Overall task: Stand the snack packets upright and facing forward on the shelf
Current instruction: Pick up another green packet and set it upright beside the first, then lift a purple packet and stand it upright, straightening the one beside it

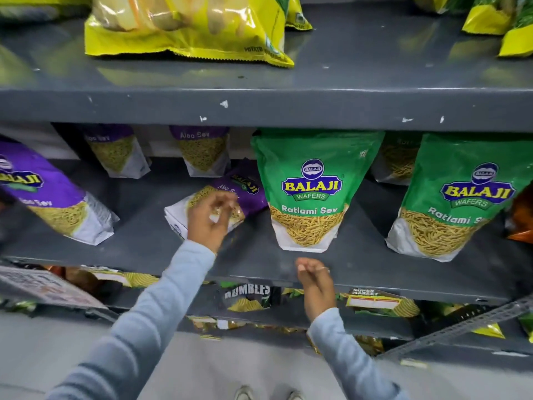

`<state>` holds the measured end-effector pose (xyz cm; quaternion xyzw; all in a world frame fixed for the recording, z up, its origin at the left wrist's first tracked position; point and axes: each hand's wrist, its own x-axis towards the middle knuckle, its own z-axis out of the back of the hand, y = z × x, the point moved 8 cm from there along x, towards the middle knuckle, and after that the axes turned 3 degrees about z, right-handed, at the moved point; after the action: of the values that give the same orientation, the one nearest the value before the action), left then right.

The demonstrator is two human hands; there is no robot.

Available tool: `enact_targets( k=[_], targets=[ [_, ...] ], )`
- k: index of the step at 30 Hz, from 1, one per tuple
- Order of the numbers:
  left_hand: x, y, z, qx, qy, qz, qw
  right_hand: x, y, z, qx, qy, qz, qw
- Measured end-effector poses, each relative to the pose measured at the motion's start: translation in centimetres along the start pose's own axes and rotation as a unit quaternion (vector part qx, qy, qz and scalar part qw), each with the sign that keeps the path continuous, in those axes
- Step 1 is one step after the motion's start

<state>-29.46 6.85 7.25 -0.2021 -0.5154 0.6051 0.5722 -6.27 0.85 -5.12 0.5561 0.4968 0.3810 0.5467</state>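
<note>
Green pouches [313, 189]: "BALAJI WAFERS, Ratlami Sev". Purple packets [199, 148]: "Aloo Sev". Lower-shelf bag [248, 295]: "RUMBLES". Lower-shelf label [375, 298]: "SUPER MARKET".

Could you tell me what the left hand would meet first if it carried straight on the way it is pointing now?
Most likely the purple Aloo Sev packet lying on its side: the left hand is open just over it, though contact is unclear.
</note>
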Motion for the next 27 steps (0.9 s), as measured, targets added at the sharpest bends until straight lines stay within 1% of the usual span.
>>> enact_targets(
  k=[1, 2, 4, 5, 7, 9, 11, 13, 14, 17, 20, 22, 24, 27],
  targets=[
    [1.6, 0.3, 1.0, 0.051, -0.003, -0.016, 0.999, -0.3, -0.2, -1.3, -0.013, 0.028, -0.014, 0.999],
    [3.4, 1.0, 1.8, 0.092, 0.000, -0.014, 0.996, -0.5, -0.5, -2.8, -0.024, 0.054, -0.033, 0.998],
    [6.8, 3.4, 3.0, 0.148, 0.016, 0.025, 0.989, -0.8, -1.0, -5.9, -0.027, 0.102, -0.076, 0.992],
    [8.3, 5.1, 3.4, 0.179, 0.033, 0.061, 0.981, -0.8, -1.2, -7.5, -0.020, 0.121, -0.103, 0.987],
    [9.5, 8.6, 3.0, 0.238, 0.104, 0.133, 0.957, -0.4, -1.4, -10.6, 0.011, 0.133, -0.158, 0.978],
    [9.8, 11.4, 2.6, 0.270, 0.181, 0.174, 0.929, 0.2, -1.4, -13.5, 0.065, 0.113, -0.222, 0.966],
    [9.2, 13.2, 2.5, 0.238, 0.228, 0.228, 0.916, 0.6, -1.3, -15.8, 0.097, 0.090, -0.266, 0.955],
    [8.7, 14.2, 2.9, 0.211, 0.246, 0.268, 0.907, 1.0, -1.5, -18.2, 0.106, 0.075, -0.276, 0.952],
    [8.6, 14.5, 3.0, 0.200, 0.253, 0.275, 0.906, 1.1, -1.9, -19.4, 0.103, 0.071, -0.272, 0.954],
    [8.0, 15.0, 3.3, 0.112, 0.274, 0.282, 0.913, 0.8, -2.5, -21.5, 0.121, 0.027, -0.222, 0.967],
    [7.4, 15.3, 4.2, -0.030, 0.277, 0.285, 0.917, -0.1, -2.5, -21.8, 0.142, 0.001, -0.166, 0.976],
    [6.4, 14.8, 4.9, -0.124, 0.269, 0.294, 0.909, -1.2, -1.8, -21.3, 0.148, 0.005, -0.129, 0.980],
    [5.3, 14.4, 5.9, -0.183, 0.258, 0.299, 0.900, -2.3, -1.5, -20.6, 0.147, -0.004, -0.102, 0.984],
    [3.6, 13.3, 7.8, -0.285, 0.260, 0.309, 0.869, -4.2, -0.9, -19.8, 0.106, 0.010, -0.085, 0.991]
  ],
)
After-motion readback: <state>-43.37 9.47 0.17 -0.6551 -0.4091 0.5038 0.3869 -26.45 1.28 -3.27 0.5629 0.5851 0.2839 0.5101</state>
